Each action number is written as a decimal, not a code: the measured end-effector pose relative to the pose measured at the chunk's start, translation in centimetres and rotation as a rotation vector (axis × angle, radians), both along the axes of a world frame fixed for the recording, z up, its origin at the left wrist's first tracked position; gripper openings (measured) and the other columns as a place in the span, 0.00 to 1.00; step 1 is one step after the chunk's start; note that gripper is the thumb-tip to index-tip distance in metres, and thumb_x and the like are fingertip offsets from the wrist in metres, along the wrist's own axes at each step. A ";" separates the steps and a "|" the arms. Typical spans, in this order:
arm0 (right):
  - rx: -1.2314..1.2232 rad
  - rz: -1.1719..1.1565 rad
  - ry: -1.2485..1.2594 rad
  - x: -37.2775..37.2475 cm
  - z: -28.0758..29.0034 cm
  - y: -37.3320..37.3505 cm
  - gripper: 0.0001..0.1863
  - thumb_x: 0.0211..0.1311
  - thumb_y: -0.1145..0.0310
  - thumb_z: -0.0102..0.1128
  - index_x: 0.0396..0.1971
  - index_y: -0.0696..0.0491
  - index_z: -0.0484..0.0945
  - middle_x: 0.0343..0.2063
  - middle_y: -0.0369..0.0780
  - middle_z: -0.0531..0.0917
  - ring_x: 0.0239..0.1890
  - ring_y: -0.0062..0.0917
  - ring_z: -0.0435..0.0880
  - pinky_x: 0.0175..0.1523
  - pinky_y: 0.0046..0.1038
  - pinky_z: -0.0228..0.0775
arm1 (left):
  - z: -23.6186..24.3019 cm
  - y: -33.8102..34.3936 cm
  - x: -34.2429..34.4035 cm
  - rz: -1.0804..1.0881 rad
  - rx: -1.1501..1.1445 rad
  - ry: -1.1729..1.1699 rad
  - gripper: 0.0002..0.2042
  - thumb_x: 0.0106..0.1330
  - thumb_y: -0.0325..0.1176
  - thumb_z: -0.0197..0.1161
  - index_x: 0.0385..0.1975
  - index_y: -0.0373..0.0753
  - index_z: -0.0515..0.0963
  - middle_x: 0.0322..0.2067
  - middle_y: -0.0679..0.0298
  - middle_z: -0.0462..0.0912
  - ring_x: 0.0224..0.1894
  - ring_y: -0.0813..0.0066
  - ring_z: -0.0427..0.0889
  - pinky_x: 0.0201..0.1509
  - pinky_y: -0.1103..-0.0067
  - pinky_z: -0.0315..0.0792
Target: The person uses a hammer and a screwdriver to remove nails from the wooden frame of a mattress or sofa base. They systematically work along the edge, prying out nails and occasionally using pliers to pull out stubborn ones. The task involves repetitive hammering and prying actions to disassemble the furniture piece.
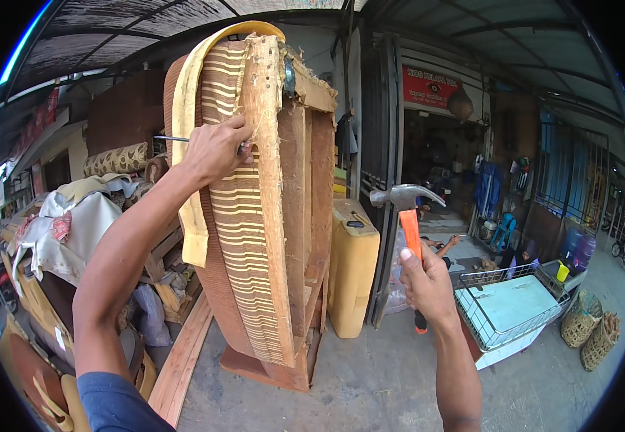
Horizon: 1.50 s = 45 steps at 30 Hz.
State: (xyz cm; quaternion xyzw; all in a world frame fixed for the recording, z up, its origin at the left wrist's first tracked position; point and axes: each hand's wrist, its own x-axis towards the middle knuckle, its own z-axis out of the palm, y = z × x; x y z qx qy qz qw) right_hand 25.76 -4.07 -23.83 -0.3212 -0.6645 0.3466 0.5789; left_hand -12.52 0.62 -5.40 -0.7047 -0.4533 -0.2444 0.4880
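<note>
A thin metal tool (172, 138) is gripped against the upended sofa frame (276, 216) by the left hand (215, 147), while a hammer (407, 216) is clenched in the right hand (428, 284) just right of the frame.

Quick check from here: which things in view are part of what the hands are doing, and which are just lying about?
In use: left hand with thin metal tool; upended wooden sofa frame with striped brown fabric; right hand holding orange-handled claw hammer.

Lying about: yellow plastic jerrycan; wire-sided cart; two woven baskets; piled cushions.
</note>
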 end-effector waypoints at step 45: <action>-0.264 0.081 0.099 -1.6 -6.8 -3.2 0.19 0.74 0.50 0.57 0.37 0.52 0.73 0.16 0.28 0.66 0.13 0.09 0.60 0.16 0.19 0.52 | -9.2 -1.5 7.5 -0.280 0.162 -0.013 0.15 0.66 0.44 0.68 0.24 0.43 0.74 0.24 0.69 0.77 0.13 0.79 0.72 0.13 0.77 0.64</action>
